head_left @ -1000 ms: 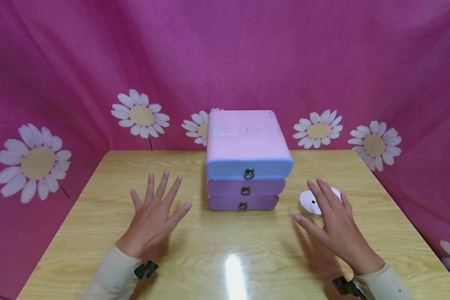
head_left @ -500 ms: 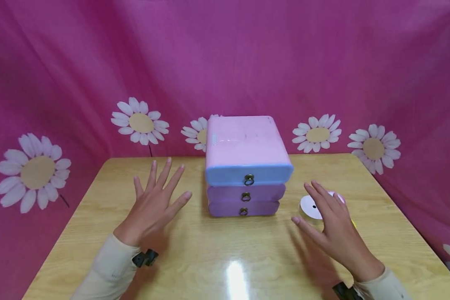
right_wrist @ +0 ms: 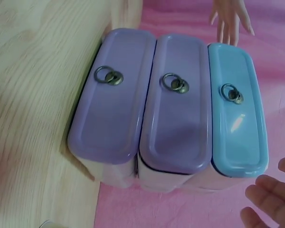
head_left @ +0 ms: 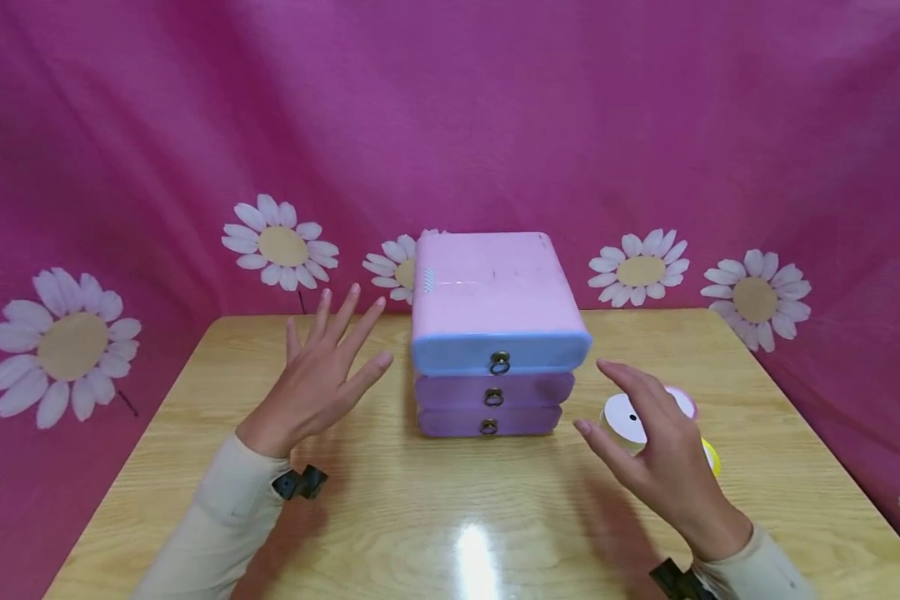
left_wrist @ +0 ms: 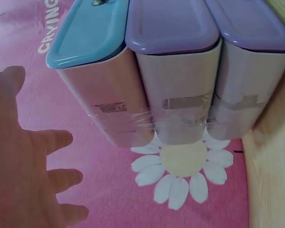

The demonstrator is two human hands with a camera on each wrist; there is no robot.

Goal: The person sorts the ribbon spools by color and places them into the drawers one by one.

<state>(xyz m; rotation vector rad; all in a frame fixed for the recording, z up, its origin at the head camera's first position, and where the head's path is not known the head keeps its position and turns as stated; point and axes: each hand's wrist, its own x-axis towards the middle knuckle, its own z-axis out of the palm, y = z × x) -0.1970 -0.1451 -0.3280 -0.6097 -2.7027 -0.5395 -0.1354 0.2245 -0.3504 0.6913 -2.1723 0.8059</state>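
A small three-drawer cabinet point(head_left: 495, 283) stands on the wooden table, with a pink top, a blue upper drawer point(head_left: 450, 354) and two purple drawers point(head_left: 450, 392) below. Each drawer front carries a ring pull; all three drawers look closed. My left hand point(head_left: 311, 392) hovers left of the cabinet with fingers spread, holding nothing. In the left wrist view the cabinet's side point(left_wrist: 175, 95) shows clear tape across it. My right hand point(head_left: 667, 458) is raised right of the cabinet, fingers bent slightly and thumb apart, and nothing is in it. It overlaps a white-topped spool point(head_left: 622, 419) in the head view.
Behind the right hand, a pink-edged round item point(head_left: 684, 402) and a yellow-edged one point(head_left: 712, 458) lie close to the spool, partly hidden. A pink cloth point(head_left: 450, 108) with daisies hangs behind the wooden table point(head_left: 390, 517).
My left hand has moved forward and a little right, toward the cabinet. My right hand has shifted slightly left, uncovering more of the yellow-edged item. The head view has tilted up slightly.
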